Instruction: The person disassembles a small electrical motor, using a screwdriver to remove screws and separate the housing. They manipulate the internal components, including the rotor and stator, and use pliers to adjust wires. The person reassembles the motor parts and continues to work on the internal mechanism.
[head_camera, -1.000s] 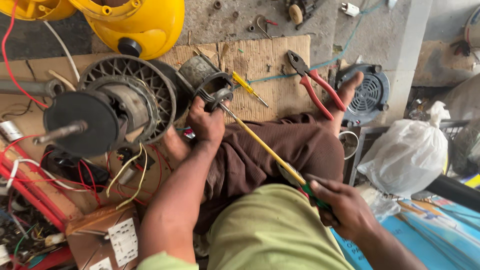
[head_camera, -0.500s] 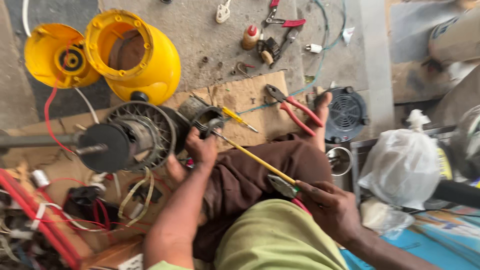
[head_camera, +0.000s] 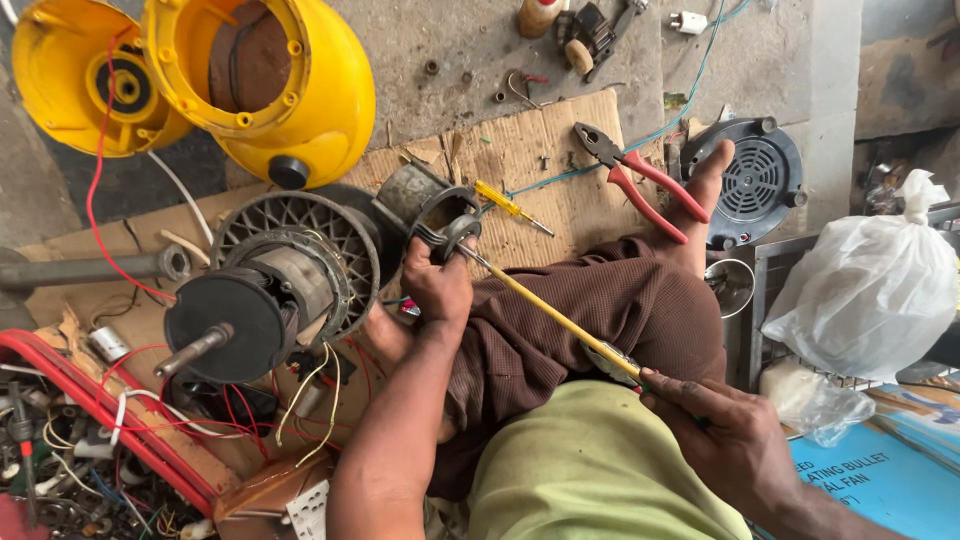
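1. The person's left hand is wrapped around a small metal motor part, fingers closed on it, right at the edge of the cardboard sheet on the floor.
2. The right hand is clamped on the handle end of a long yellow-shafted screwdriver; the shaft runs diagonally across the brown-trousered leg and its tip sits in that motor part.
3. Just left of the left hand there's a fan motor with a ribbed round casing and a shaft sticking out, loose red and white wires trailing below it.
4. Further away: two yellow plastic housings, far left.
5. Red-handled pliers lie on the cardboard near the person's bare foot, with a small yellow screwdriver beside the motor part.
6. A white plastic bag sits off to the right.
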